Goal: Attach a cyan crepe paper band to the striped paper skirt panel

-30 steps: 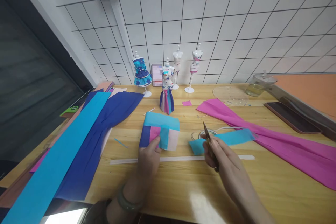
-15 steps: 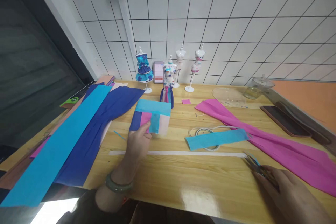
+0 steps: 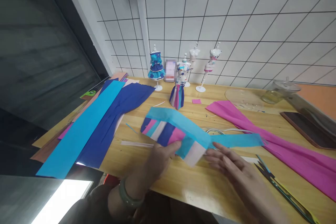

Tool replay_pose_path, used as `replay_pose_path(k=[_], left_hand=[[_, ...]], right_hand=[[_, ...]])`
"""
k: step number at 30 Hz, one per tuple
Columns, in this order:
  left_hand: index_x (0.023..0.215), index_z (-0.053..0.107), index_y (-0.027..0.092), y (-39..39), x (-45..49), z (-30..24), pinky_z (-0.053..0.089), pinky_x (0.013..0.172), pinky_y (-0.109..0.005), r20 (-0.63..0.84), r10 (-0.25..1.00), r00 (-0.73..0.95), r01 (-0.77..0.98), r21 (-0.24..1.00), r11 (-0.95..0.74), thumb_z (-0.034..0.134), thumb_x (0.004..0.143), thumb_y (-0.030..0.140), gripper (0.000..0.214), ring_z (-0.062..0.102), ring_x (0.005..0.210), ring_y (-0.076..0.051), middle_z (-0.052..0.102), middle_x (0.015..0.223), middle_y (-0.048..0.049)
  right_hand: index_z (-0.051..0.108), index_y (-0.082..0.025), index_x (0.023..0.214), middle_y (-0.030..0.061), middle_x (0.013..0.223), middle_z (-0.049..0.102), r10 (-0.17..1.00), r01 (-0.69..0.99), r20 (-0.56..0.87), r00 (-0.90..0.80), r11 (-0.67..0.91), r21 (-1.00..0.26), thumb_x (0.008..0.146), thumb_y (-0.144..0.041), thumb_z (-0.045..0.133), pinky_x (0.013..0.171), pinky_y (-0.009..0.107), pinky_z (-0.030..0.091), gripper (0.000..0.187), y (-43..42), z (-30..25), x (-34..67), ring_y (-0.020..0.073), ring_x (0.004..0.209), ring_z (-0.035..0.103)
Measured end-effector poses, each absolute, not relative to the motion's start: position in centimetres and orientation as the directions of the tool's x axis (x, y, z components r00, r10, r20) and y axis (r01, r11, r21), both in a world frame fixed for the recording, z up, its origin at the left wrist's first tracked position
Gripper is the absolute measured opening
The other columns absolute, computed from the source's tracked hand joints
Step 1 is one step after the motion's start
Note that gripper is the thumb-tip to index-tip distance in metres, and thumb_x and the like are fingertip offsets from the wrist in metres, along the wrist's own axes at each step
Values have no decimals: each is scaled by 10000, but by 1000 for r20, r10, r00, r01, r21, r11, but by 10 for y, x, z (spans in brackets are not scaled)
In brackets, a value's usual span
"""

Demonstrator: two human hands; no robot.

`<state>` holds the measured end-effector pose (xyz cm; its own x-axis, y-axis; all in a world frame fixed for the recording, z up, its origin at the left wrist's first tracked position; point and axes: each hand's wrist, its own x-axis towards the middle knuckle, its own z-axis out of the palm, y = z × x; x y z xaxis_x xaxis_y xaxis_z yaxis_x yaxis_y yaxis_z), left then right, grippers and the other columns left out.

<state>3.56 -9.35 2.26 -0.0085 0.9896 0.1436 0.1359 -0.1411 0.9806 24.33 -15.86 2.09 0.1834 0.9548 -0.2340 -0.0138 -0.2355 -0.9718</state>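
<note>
A striped patchwork fabric piece (image 3: 166,133) is held between the thumb and fingers of my left hand (image 3: 160,161), which grips its lower edge. It has a light-blue band along the top and dark-blue, pink, blue and white strips below. Beside its right end, my right hand (image 3: 233,168) is slightly blurred, its fingers stretched out and apart; whether they touch the cloth I cannot tell. A light-blue fabric strip (image 3: 236,140) lies just beyond those fingers. On the table to the right rest scissors (image 3: 283,189) with long dark blades. A white strip (image 3: 136,144) lies partly hidden under my hands.
Large blue (image 3: 81,126) and dark-blue fabric (image 3: 115,119) cover the left side. Long pink fabric (image 3: 265,136) runs along the right, near a dark phone (image 3: 308,129). Small dress forms stand at the back, one in a blue dress (image 3: 156,66), another in a striped skirt (image 3: 177,96).
The right hand has put down the scissors and moved left to the patchwork piece. That piece, previously folded, is opened out and lower, nearer to me. The view has shifted slightly.
</note>
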Motion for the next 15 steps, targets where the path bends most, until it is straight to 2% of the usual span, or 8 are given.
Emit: replay_pose_path(k=[2,4,6,8,11,15], left_hand=[[969,681,197,-105,41,20,563,768,-326,-10,982,188,-134,990,36,605,754,275,241,671,827,-188,718,901,-49],[1050,651,209,-112,42,17,514,895,-369,-74,953,295,-266,951,156,633,741,252,313,638,981,-213,690,1039,-62],[1077,634,209,-113,37,15,479,944,-401,-115,941,317,-349,909,229,676,704,220,375,615,1037,-240,671,1091,-72],[1070,635,179,-109,30,15,452,968,-424,-178,930,321,-441,841,314,695,688,230,390,603,1056,-268,670,1090,-90],[952,675,129,-98,20,17,422,995,-421,-302,891,337,-566,691,449,652,726,275,269,600,1053,-280,690,1018,-106],[879,671,120,-81,12,24,446,960,-398,-369,878,305,-688,552,471,593,763,223,173,624,1000,-258,705,941,-98]], right_hand=[[580,-204,1163,143,1127,651,972,-163,-226,63,-213,-963,756,-480,631,830,423,506,495,-152,27,220,279,974,625],[640,-194,1043,129,1076,675,976,-166,-210,54,-199,-966,720,-445,683,842,408,496,411,-149,30,207,272,955,626],[664,-190,978,114,1023,695,972,-134,-228,56,-219,-966,692,-422,715,853,396,488,371,-150,30,204,259,909,637],[666,-195,989,104,1007,702,964,-126,-266,21,-261,-957,700,-415,710,857,392,486,366,-154,26,207,247,878,645],[675,-205,979,96,1017,701,954,-106,-298,-22,-298,-949,725,-410,687,864,381,484,327,-161,17,217,243,900,642],[690,-205,918,86,946,716,957,-48,-291,-12,-291,-955,719,-422,685,854,376,486,294,-163,8,225,243,865,647]])
